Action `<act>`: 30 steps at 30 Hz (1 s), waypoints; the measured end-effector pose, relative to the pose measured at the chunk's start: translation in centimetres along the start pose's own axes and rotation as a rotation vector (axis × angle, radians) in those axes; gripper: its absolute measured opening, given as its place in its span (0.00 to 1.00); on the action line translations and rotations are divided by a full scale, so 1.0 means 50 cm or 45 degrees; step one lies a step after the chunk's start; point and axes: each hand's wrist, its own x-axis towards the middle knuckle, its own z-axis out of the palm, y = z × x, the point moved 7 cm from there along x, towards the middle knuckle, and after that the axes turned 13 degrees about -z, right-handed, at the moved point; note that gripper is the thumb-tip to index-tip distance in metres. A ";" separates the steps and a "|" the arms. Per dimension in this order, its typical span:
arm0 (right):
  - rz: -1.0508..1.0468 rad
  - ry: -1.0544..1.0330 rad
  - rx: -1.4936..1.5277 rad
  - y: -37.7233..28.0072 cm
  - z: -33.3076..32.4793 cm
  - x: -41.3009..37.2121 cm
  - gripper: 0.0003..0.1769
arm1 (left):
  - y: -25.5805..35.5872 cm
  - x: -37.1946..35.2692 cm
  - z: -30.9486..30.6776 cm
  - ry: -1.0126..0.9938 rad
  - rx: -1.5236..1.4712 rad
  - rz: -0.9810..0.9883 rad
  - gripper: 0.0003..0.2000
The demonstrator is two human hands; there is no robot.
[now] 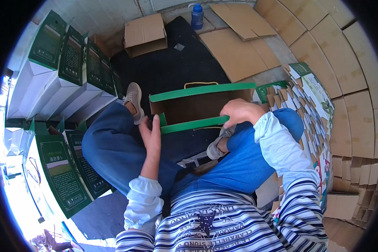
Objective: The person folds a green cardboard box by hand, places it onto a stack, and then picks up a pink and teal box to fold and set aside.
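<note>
presently, one open green-rimmed box [193, 107]: near edge gripped by right hand [242, 111]; left corner touched by left hand [151, 136], grip unclear; creasing risked by uneven pressure.

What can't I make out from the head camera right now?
All in the head view:
- Bottom of the green-rimmed box: deep shadow, partly covered by its near rim.
- Some fingers of the right hand: hidden by the hand itself, so their full grip is unclear.
- Fine print on the green printed cartons: too small.
- Marking on the blue bottle: too small.
- Brown cartons: cut off by the dark lens edge.
</note>
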 end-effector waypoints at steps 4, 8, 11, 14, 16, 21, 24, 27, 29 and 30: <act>0.006 -0.124 0.057 -0.009 0.075 -0.026 0.13 | 0.168 -0.206 0.045 -0.101 0.522 1.093 0.24; -0.037 0.018 -0.049 -0.036 0.085 -0.033 0.09 | 0.124 -0.218 0.135 -0.540 1.164 0.902 0.18; -0.035 0.095 -0.114 -0.045 0.089 -0.050 0.08 | 0.095 -0.211 0.167 -0.737 1.453 0.763 0.09; -0.022 0.164 -0.159 -0.044 0.090 -0.050 0.07 | 0.080 -0.194 0.190 -0.908 1.502 0.719 0.05; -0.021 0.218 -0.186 -0.038 0.095 -0.054 0.06 | 0.078 -0.187 0.193 -0.925 1.450 0.723 0.04; -0.039 0.281 -0.241 -0.041 0.083 -0.052 0.05 | 0.083 -0.194 0.187 -0.813 1.341 0.814 0.05; -0.020 0.271 -0.248 -0.042 0.068 -0.051 0.07 | 0.097 -0.189 0.187 -0.772 1.306 0.841 0.05; -0.006 0.261 -0.246 -0.038 0.064 -0.051 0.06 | 0.103 -0.185 0.188 -0.730 1.324 0.872 0.06; -0.019 0.249 -0.236 -0.036 0.067 -0.054 0.06 | 0.113 -0.188 0.180 -0.714 1.253 0.867 0.08; -0.028 0.244 -0.234 -0.034 0.066 -0.054 0.06 | 0.132 -0.194 0.166 -0.712 1.169 0.849 0.10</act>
